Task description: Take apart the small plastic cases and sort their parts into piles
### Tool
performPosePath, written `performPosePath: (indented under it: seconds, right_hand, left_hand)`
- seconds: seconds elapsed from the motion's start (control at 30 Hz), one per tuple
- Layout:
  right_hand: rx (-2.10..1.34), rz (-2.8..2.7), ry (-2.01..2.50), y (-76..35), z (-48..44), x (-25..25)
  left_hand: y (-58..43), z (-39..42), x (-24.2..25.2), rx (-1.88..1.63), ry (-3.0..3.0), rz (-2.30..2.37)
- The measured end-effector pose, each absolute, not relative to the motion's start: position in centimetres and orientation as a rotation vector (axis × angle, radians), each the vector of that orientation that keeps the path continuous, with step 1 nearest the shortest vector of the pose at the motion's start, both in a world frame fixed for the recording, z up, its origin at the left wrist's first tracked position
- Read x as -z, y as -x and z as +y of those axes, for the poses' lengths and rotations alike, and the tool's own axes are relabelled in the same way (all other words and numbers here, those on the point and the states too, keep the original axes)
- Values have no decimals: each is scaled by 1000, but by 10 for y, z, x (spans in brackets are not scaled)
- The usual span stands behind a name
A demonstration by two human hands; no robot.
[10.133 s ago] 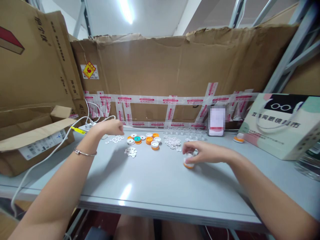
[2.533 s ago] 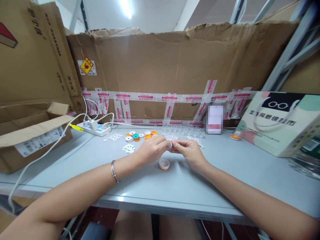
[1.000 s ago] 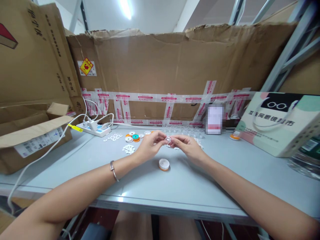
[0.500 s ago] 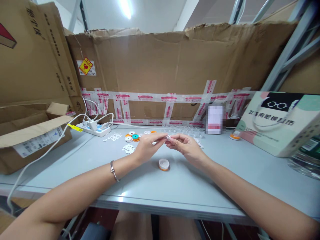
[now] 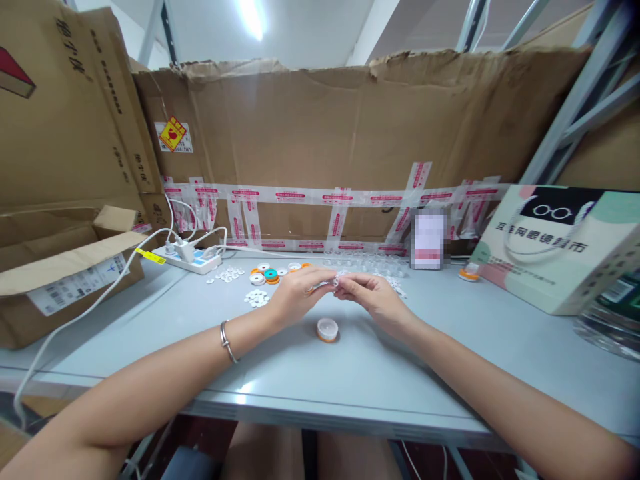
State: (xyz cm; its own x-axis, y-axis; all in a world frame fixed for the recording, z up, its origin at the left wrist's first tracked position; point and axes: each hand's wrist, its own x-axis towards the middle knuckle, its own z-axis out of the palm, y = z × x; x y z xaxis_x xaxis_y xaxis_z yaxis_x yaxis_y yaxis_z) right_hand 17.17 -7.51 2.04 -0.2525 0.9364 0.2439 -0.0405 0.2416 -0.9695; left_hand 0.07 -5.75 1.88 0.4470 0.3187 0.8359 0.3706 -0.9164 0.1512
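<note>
My left hand (image 5: 299, 292) and my right hand (image 5: 369, 293) meet over the middle of the table, fingertips pinched together. Between them is a small white and clear piece (image 5: 338, 280), mostly covered by the fingers, so its kind cannot be made out. Just below the hands, a round clear-topped container with an orange base (image 5: 327, 330) stands on the table. Beyond my left hand lie several round orange, white and teal pieces (image 5: 271, 275). A pile of small white discs (image 5: 257, 298) is beside that wrist. Behind the right hand, more small white pieces (image 5: 399, 287) are partly hidden.
Rows of clear round cups (image 5: 370, 261) line the back by the cardboard wall (image 5: 300, 133). A power strip (image 5: 193, 259) and open carton (image 5: 65, 267) sit left. To the right are a blurred phone (image 5: 429, 240), a gift box (image 5: 555, 247) and another orange-based container (image 5: 469, 272).
The fingers have shifted slightly around the small piece, which now shows a clearer, more see-through part. Both arms stay almost in place, and the container below has not moved.
</note>
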Motion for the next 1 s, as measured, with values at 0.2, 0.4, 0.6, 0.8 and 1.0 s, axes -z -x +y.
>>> performPosePath:
  seconds: [0.2, 0.4, 0.6, 0.8, 1.0]
  right_hand:
    - [-1079, -1595, 964, -173, -74, -21]
    - [-711, -1833, 1052, -176, -75, -18]
    - [-519, -1908, 1025, -175, -76, -14]
    - [-612, -1828, 1071, -174, -76, -13]
    - [-664, -1818, 1098, -174, -76, -12]
  left_hand:
    - [0, -55, -15, 1280, 2623, -575]
    - [0, -55, -13, 1150, 2647, -647]
    - [-2, -58, -11, 1083, 2647, -716]
    - [-5, -56, -6, 1149, 2601, -710]
    - [-6, -54, -3, 1152, 2570, -659]
